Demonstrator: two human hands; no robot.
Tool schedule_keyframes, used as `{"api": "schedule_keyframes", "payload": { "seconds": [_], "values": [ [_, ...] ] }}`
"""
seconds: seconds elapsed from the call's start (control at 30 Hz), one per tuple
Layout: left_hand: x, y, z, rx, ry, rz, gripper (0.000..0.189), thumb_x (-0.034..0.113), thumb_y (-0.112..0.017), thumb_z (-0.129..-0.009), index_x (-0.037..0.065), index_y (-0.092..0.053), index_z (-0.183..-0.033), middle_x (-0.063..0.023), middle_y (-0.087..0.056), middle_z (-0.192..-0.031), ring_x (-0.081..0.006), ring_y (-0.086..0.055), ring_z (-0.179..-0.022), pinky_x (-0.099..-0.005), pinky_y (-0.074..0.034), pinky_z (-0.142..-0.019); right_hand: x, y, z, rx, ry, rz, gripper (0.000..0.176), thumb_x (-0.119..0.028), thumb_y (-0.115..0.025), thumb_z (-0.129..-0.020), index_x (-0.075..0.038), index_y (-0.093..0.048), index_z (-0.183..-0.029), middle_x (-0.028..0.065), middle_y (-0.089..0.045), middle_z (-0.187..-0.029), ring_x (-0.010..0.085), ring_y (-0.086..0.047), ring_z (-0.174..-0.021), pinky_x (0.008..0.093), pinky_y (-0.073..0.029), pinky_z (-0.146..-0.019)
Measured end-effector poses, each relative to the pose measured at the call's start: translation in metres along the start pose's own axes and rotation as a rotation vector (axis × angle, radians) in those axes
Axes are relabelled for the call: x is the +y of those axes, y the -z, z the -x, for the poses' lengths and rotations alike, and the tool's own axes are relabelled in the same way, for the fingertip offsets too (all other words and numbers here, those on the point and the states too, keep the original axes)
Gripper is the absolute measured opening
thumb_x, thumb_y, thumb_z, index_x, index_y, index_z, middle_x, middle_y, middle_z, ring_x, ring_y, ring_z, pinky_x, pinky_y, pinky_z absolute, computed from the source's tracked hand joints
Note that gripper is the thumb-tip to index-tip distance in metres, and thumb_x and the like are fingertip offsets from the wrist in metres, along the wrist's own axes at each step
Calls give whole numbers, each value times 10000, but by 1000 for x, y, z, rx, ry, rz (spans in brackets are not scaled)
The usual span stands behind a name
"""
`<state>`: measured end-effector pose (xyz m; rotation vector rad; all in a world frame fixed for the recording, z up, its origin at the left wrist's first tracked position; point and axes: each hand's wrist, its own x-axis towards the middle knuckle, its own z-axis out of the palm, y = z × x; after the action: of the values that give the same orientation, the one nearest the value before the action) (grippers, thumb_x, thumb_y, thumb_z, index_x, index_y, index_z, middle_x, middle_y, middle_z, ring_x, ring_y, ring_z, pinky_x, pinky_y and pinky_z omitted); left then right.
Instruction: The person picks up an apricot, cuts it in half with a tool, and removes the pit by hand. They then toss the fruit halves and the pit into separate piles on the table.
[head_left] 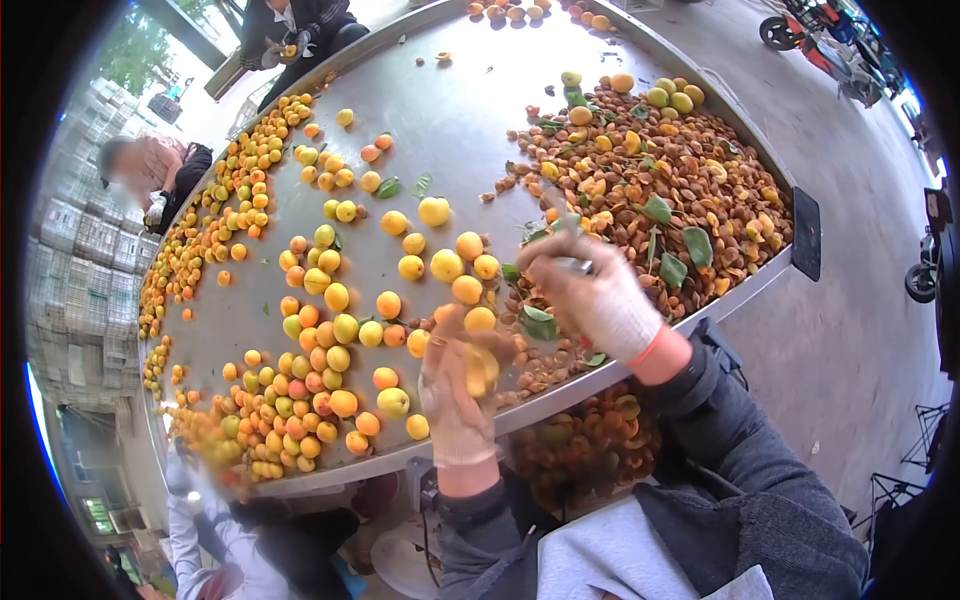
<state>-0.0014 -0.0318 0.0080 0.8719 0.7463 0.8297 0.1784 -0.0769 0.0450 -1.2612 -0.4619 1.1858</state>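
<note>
My left hand, in a white glove with bare-looking fingertips, is closed around a yellow-orange apricot at the table's near edge. Motion blurs its fingers. To its right, my right hand, also gloved, grips a small tool with a metal part; its exact shape is smeared. The right hand is raised beside a large heap of brown pits mixed with green leaves and a few fruits. Loose whole apricots lie just beyond my left hand.
A metal table with a raised rim spans the view. More apricots cover its left side. Below the near edge is a container of fruit. Other people sit at the left, top and lower left. Motorbikes stand at the upper right.
</note>
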Motion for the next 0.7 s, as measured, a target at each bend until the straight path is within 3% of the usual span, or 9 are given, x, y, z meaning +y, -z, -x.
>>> {"api": "schedule_keyframes", "payload": {
  "seconds": [0.03, 0.13, 0.2, 0.27, 0.4, 0.47, 0.5, 0.53, 0.7],
  "values": [
    [-8, 11, -1, -393, -59, 152, 507, 297, -555, -943, -28, -485, -1326, -153, -583, -1173, -259, -602, -1070, -365, -502, -889, -3, 10, -1, 49, 63, 22, 178, -148, -607, -919, -41, -649, -1054, -40, -514, -618, 37, -411, -436, 206, -309, -399],
    [-8, -11, 26, -571, -100, -405, 471, 334, -565, -945, -24, -551, -1250, -138, -603, -1151, -244, -605, -1049, -351, -491, -897, -5, 30, 1, 110, 137, 33, 229, -150, -604, -915, -8, -619, -1093, -41, -477, -585, 38, -380, -419, 205, -284, -387],
    [-17, -8, 18, -439, -185, -504, 469, 362, -604, -925, -22, -586, -1194, -114, -613, -1159, -253, -581, -1125, -364, -464, -943, -10, 43, 4, 117, 137, 32, 253, -152, -598, -916, 7, -603, -1112, -42, -458, -570, 39, -364, -412, 204, -274, -384],
    [-9, -3, -2, 212, 8, -406, 400, 86, -679, -821, 15, -607, -1207, -124, -661, -1103, -207, -608, -1071, -338, -469, -919, -21, 57, 6, 63, 131, -122, 267, -155, -567, -931, 5, -579, -1144, -58, -409, -567, 36, -330, -410, 202, -252, -383],
    [-34, 27, -50, 184, -262, -1117, 394, 108, -706, -777, 30, -622, -1154, -138, -651, -1119, -218, -623, -1047, -351, -493, -874, -13, 67, -15, -95, 13, -1006, 317, -317, -545, -976, -82, -542, -1189, -69, -336, -666, 35, -331, -491, 194, -254, -409],
    [-48, 13, -56, 78, -248, -1811, 419, 146, -716, -763, 45, -624, -1160, -146, -648, -1110, -259, -646, -988, -359, -507, -853, 9, 57, -10, -118, -183, -709, 261, -273, -525, -981, -74, -556, -1147, -74, -343, -656, 38, -325, -486, 199, -256, -416],
    [-55, 16, -63, 60, -182, -1835, 494, 178, -728, -751, 59, -606, -1216, -143, -638, -1100, -262, -644, -992, -347, -505, -867, 13, 51, -2, -137, -221, -603, 228, -225, -527, -969, -69, -567, -1131, -72, -359, -637, 40, -325, -471, 204, -254, -411],
    [-51, 14, -64, 52, -180, -1839, 494, 178, -728, -751, 59, -606, -1216, -143, -638, -1100, -262, -644, -992, -347, -505, -867, 13, 46, 3, -157, -257, -499, 199, -176, -529, -957, -64, -578, -1114, -70, -375, -618, 42, -324, -457, 208, -253, -406],
    [-24, -2, -49, -6, 27, -437, 519, 35, -719, -800, 33, -554, -1292, -131, -622, -1210, -216, -663, -897, -306, -541, -778, -11, 34, 18, -120, -114, -8, 160, -123, -585, -899, -58, -643, -1034, -41, -497, -625, 48, -416, -457, 220, -318, -410]
  ]
}}
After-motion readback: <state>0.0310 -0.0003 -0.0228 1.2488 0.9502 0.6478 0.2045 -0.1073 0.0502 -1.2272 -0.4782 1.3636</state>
